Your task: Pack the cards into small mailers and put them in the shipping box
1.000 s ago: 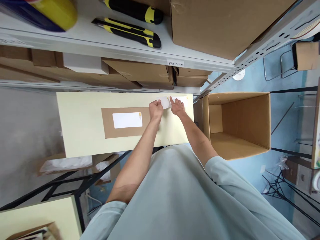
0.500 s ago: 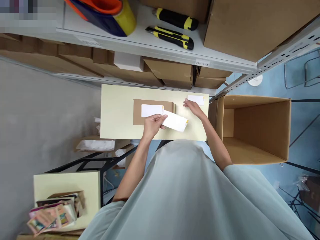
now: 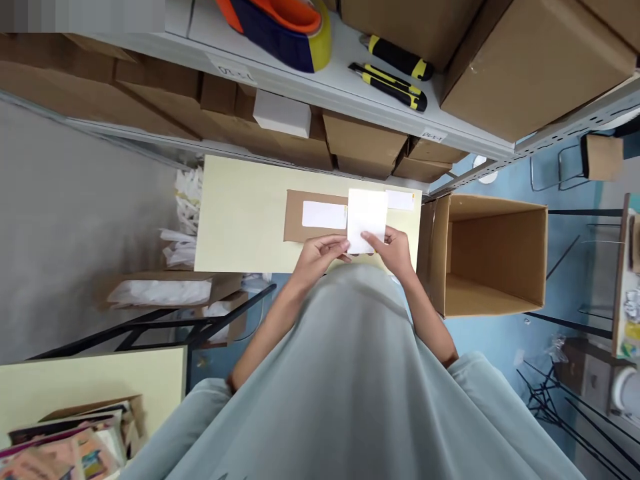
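A white sheet (image 3: 367, 213) is held up in front of my body at the table's near edge. My left hand (image 3: 320, 255) pinches its lower left corner. On the sheet's lower right side, my right hand (image 3: 393, 250) grips it with the thumb on top. Left of the sheet, a flat brown cardboard piece (image 3: 294, 217) lies on the pale yellow table (image 3: 240, 220), with a white label (image 3: 324, 215) on it. A second white label (image 3: 400, 200) lies at the table's right end, partly behind the sheet.
An open cardboard box (image 3: 495, 257) stands right of the table. Above the far edge, a shelf (image 3: 335, 83) holds a tape dispenser (image 3: 295, 40), two cutters (image 3: 390, 87) and boxes. Papers lie on a lower left table (image 3: 165, 373).
My right hand has come down and left and has taken hold of the white sheet. The sheet now stands more upright. My left hand has moved slightly right, and the view has shifted.
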Demonstrator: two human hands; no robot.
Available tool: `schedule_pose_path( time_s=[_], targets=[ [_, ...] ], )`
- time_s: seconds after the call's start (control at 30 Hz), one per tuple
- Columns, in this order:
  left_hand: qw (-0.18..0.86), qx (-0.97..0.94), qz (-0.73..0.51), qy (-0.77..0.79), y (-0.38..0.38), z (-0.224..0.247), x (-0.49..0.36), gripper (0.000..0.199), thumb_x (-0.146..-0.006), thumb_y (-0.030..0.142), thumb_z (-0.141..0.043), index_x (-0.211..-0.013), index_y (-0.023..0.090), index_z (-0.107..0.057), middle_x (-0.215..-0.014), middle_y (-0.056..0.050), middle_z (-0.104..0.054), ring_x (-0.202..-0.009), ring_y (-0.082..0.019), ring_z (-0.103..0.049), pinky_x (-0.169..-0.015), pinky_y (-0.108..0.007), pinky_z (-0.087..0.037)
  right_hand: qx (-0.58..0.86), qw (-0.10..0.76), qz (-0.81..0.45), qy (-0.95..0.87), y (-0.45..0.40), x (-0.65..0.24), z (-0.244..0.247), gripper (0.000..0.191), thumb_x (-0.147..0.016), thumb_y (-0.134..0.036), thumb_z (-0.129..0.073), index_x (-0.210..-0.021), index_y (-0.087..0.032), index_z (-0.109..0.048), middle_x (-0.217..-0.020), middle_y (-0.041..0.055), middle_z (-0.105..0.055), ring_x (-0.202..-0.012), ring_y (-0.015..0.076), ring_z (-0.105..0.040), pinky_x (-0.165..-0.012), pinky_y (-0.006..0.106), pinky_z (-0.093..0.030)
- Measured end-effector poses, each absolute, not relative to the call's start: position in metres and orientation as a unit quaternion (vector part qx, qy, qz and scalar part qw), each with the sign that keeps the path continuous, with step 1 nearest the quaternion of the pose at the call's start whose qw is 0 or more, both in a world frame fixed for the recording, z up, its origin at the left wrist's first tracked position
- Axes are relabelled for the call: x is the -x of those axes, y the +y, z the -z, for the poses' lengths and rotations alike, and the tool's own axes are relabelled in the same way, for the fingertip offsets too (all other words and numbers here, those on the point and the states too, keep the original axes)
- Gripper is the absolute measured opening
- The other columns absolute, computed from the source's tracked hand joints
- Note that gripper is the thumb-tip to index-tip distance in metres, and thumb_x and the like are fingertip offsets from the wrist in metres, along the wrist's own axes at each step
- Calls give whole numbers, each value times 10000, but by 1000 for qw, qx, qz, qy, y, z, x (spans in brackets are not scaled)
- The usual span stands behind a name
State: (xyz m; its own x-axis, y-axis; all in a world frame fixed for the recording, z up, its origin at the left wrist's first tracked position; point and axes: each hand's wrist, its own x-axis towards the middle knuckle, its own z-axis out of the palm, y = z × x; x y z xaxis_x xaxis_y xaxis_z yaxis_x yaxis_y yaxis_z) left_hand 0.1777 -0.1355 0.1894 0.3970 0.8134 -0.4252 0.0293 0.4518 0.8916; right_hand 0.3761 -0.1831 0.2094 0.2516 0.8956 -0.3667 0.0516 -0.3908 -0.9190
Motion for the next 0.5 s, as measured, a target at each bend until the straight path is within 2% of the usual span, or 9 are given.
schedule_pose_path(
  time_s=[0.1,0.3,0.5],
  targets=[
    [718,-450,-287,447,-139,-206,-157,447,-807,625,-887,-972,211,-855,-917,-125,-814,-935,-362,-834,-792,-500,-717,684,453,-455,-346,-175,-358,-233,539,-831,-764,-815,-867,-227,-812,-787,24,-745,-693,194,-666,-621,331,-576],
    [709,-452,-293,454,-123,-217,-120,307,-788,457,-959,-889,204,-817,-881,-109,-808,-954,-361,-838,-811,-489,-724,720,442,-412,-342,-167,-321,-253,546,-846,-764,-806,-947,-227,-822,-857,26,-745,-836,215,-705,-675,322,-578],
    [716,-481,-294,413,-100,-235,-92,340,-823,523,-909,-852,201,-802,-830,-81,-799,-894,-325,-839,-780,-452,-722,733,444,-385,-342,-156,-287,-262,563,-843,-776,-811,-799,-220,-738,-724,-6,-624,-735,175,-617,-617,291,-495]
  ],
)
